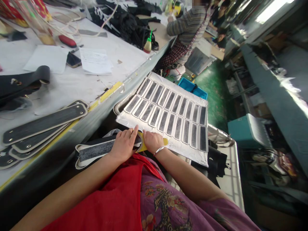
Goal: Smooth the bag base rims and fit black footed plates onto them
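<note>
My left hand [124,143] lies on the end of a long strap piece [96,152], dark grey with a cream border, which rests across my lap. Its fingers are pressed down together on the piece. My right hand [152,141] is closed on a yellow flat tool [142,145] that touches the same end of the strap. A silver bracelet sits on my right wrist. Just beyond both hands lies a white board [168,144] carrying two rows of several dark rectangular pieces [168,110].
On the white table [72,83] at left lie several finished long strap pieces [43,123], papers, a phone and a black belt. A person in a striped top sits at the far end. A blue bin [192,88] and a teal crate [247,131] stand on the green floor.
</note>
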`<control>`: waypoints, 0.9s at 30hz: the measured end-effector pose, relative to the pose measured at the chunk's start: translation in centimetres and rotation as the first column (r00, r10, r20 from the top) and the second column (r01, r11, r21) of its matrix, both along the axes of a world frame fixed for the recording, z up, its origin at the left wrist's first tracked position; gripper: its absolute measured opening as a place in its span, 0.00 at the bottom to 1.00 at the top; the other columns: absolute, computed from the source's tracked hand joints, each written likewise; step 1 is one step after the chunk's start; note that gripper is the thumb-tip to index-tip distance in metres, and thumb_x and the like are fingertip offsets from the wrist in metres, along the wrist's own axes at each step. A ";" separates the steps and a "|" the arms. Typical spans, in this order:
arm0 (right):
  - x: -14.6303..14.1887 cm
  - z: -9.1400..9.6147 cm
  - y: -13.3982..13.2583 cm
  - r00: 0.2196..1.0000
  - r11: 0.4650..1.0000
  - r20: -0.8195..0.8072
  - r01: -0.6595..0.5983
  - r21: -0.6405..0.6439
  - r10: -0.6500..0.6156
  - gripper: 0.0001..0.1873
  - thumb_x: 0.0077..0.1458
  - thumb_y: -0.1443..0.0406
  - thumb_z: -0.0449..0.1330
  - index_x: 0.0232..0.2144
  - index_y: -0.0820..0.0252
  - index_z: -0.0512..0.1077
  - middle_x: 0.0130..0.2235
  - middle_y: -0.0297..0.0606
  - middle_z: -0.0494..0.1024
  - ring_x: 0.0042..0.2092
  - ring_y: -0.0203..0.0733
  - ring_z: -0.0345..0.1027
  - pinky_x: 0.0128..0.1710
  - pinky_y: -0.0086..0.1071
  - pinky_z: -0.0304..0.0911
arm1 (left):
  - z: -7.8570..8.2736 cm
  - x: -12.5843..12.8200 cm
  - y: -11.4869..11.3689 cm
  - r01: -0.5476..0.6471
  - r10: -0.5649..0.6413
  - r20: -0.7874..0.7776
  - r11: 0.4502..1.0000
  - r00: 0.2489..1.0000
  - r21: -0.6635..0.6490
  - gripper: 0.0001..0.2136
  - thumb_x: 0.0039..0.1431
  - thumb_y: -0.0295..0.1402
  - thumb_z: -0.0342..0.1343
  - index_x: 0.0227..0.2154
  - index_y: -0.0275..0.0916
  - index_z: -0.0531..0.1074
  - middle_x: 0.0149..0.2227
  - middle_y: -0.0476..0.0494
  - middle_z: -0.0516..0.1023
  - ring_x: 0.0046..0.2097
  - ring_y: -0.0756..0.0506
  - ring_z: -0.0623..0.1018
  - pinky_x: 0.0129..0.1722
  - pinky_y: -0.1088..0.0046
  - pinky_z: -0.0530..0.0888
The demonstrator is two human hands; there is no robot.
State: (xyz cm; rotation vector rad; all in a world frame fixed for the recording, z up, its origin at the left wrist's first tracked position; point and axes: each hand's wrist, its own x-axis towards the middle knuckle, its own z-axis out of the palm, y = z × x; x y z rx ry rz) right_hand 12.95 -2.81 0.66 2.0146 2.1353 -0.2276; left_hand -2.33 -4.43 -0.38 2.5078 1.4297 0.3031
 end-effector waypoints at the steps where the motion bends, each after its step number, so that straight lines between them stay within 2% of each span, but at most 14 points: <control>1: -0.2 0.0 0.1 1.000 1.000 0.001 -0.002 0.000 0.002 0.32 0.64 0.56 0.31 0.32 0.59 0.72 0.31 0.44 0.78 0.35 0.46 0.74 0.31 0.36 0.65 | -0.1 -0.1 0.0 0.003 -0.003 0.000 1.000 1.000 -0.001 0.45 0.46 0.32 0.57 0.63 0.34 0.35 0.55 0.31 0.63 0.52 0.34 0.65 0.49 0.59 0.60; 4: -0.6 -0.1 0.2 1.000 1.000 0.016 -0.002 -0.007 0.002 0.33 0.64 0.56 0.29 0.33 0.59 0.72 0.33 0.43 0.78 0.35 0.46 0.73 0.32 0.36 0.65 | -0.1 -0.4 0.1 0.007 -0.007 0.010 1.000 1.000 -0.013 0.46 0.45 0.34 0.60 0.62 0.33 0.36 0.54 0.29 0.63 0.52 0.33 0.66 0.50 0.58 0.60; 9: -0.7 0.1 0.4 0.997 0.997 0.054 -0.057 -0.053 0.060 0.33 0.64 0.56 0.28 0.37 0.59 0.71 0.35 0.43 0.78 0.37 0.45 0.73 0.33 0.35 0.64 | 0.3 -1.3 0.9 0.087 -0.074 0.100 0.988 0.992 -0.131 0.50 0.43 0.48 0.61 0.62 0.34 0.36 0.52 0.31 0.66 0.53 0.34 0.67 0.50 0.59 0.61; 13: -1.1 0.4 1.3 0.992 0.993 0.062 -0.108 -0.050 0.111 0.33 0.64 0.56 0.28 0.37 0.59 0.71 0.36 0.43 0.78 0.37 0.45 0.73 0.34 0.36 0.65 | 0.3 -1.8 1.6 0.066 -0.045 0.121 0.982 0.992 -0.178 0.49 0.45 0.46 0.61 0.62 0.33 0.37 0.51 0.31 0.68 0.52 0.35 0.69 0.49 0.62 0.63; 21: -2.7 1.2 2.4 0.992 0.992 0.069 -0.105 -0.068 0.110 0.29 0.65 0.57 0.31 0.42 0.59 0.70 0.38 0.44 0.77 0.41 0.44 0.72 0.38 0.36 0.65 | 0.8 -2.0 1.9 -0.006 0.042 0.116 0.954 0.992 -0.299 0.46 0.48 0.42 0.60 0.62 0.34 0.37 0.49 0.31 0.72 0.50 0.37 0.73 0.45 0.67 0.66; 24: -2.2 2.4 3.0 0.990 0.991 0.077 -0.117 -0.070 0.122 0.28 0.64 0.56 0.32 0.41 0.59 0.70 0.37 0.45 0.77 0.40 0.45 0.72 0.37 0.37 0.65 | 1.1 -2.5 1.7 -0.034 0.077 0.129 0.950 0.989 -0.310 0.46 0.48 0.42 0.60 0.62 0.36 0.37 0.50 0.33 0.72 0.50 0.38 0.73 0.45 0.67 0.66; 27: -0.7 4.5 4.1 0.991 0.990 -0.011 -0.136 0.024 0.136 0.26 0.62 0.52 0.40 0.44 0.62 0.68 0.37 0.49 0.76 0.39 0.48 0.71 0.36 0.38 0.65 | 1.1 -3.5 1.5 -0.064 0.122 0.159 0.943 0.980 -0.326 0.44 0.50 0.41 0.58 0.63 0.39 0.37 0.52 0.36 0.72 0.50 0.38 0.73 0.46 0.67 0.66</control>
